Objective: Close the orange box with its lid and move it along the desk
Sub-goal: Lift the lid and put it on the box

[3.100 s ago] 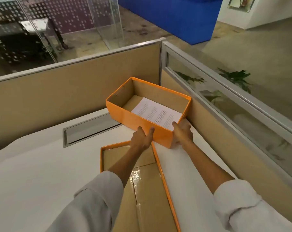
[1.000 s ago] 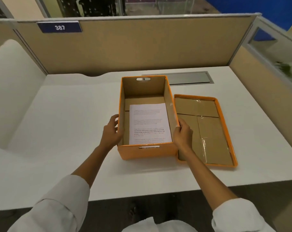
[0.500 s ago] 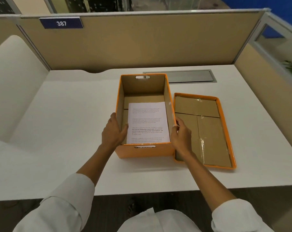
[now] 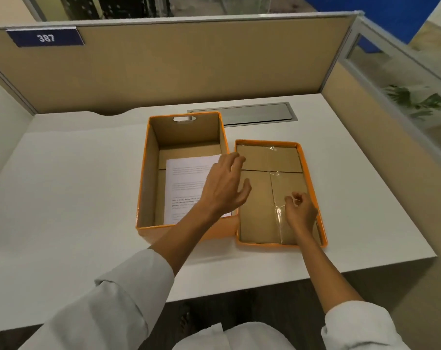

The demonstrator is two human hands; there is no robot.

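The orange box (image 4: 148,173) stands uncovered in the middle of the white desk (image 4: 62,185), with a printed white sheet (image 4: 184,183) lying flat inside. Its lid (image 4: 270,157) lies upside down right beside it on the right, brown inside facing up. My left hand (image 4: 225,184) hovers over the box's right wall with fingers spread, reaching across toward the lid and holding nothing. My right hand (image 4: 301,210) is over the lid's near right part, fingers loosely curled above the brown inside, holding nothing that I can see.
A metal cable hatch (image 4: 259,113) is set into the desk behind the box. Beige partition walls (image 4: 189,61) close off the back and right sides; a blue sign reads 387 (image 4: 45,37). The desk's front edge is near my body.
Both hands have let go of the box's sides. My left hand has crossed over the box to the right, and my right hand has moved onto the lid. The box stays put.
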